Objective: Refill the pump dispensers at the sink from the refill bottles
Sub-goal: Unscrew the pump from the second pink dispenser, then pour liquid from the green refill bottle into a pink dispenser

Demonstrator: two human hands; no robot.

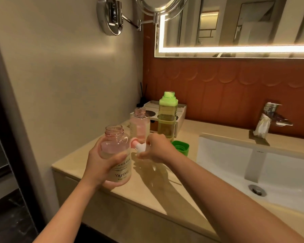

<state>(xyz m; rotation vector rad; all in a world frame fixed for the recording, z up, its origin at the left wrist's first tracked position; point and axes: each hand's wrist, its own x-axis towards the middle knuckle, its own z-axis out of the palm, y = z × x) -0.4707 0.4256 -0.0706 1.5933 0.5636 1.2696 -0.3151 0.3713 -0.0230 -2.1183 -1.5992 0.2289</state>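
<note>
Left hand [100, 166] grips bottle [114, 139]; right hand [159, 148], seemingly, pump [140, 147].

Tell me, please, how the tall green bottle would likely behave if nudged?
The tall green bottle looks narrow for its height, so a push near the top would probably tip it. Its neck is open, the green cap lying on the counter, so it would likely spill. It seems fairly full, hence heavy.

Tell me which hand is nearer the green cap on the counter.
Right. The right hand, its grip on the pump head, sits just beside the green cap; the left hand holds the pink bottle farther off to the left.
</note>
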